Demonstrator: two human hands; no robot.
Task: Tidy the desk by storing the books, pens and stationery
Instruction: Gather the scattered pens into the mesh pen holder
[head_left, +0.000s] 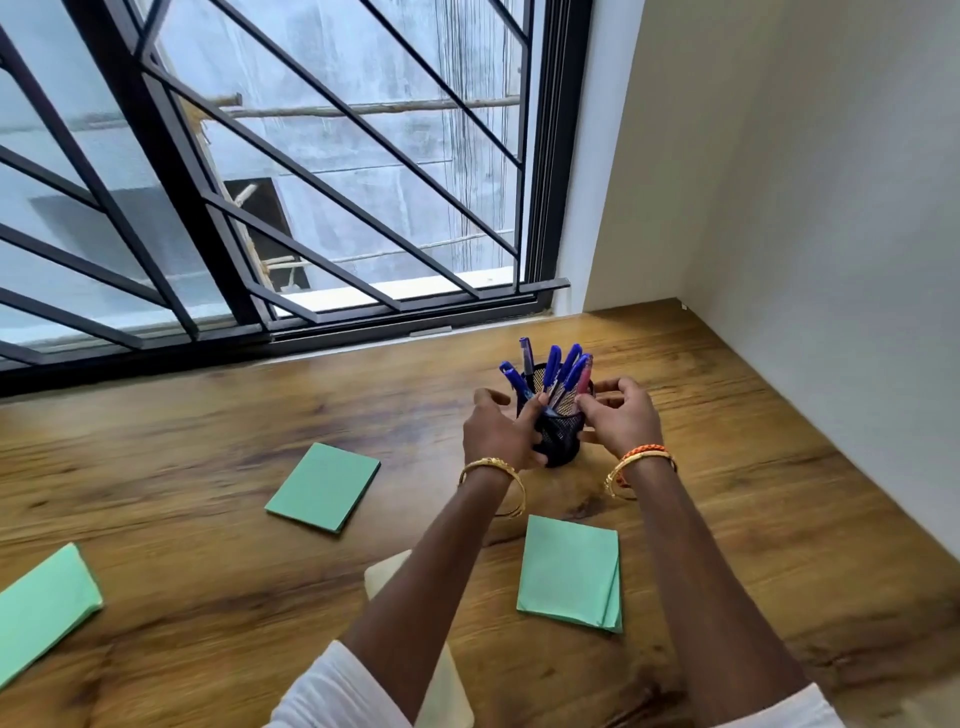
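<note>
A black mesh pen holder (558, 434) stands on the wooden desk (208, 467), filled with several blue-capped pens (563, 374). My left hand (498, 431) curls around the holder's left side, fingers on the mesh. My right hand (621, 415) touches its right side near the rim, fingertips by the pens. Three green notepads lie flat: one (324, 486) left of my left arm, one (571, 571) between my forearms, one (41, 608) at the far left edge. A cream pad (384, 571) is mostly hidden under my left forearm.
A barred window (260, 182) runs along the desk's far edge. A white wall (805, 234) bounds the desk on the right, meeting the window at the back corner (675, 301).
</note>
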